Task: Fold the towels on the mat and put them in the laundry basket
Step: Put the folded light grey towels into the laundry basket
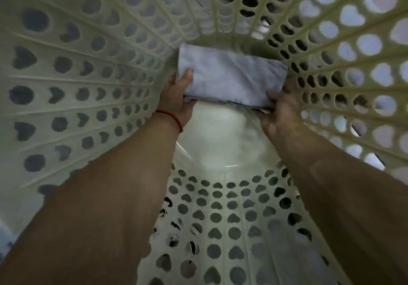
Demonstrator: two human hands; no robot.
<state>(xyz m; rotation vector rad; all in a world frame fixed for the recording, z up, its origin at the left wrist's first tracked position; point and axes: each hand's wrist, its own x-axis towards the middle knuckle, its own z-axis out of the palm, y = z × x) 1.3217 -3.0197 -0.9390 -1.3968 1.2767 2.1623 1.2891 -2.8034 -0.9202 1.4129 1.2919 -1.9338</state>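
Deep inside the laundry basket (92, 68), our left hand (180, 94) and right hand (276, 110) grip a folded towel (231, 77), nearly placed; remaining towels unseen.

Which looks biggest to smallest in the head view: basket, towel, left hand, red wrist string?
1. Basket, its walls fill the frame.
2. Towel, folded, held by both hands.
3. Left hand, though the towel hides its fingers.
4. Red string.
The right hand looks about equal to the left; unranked.
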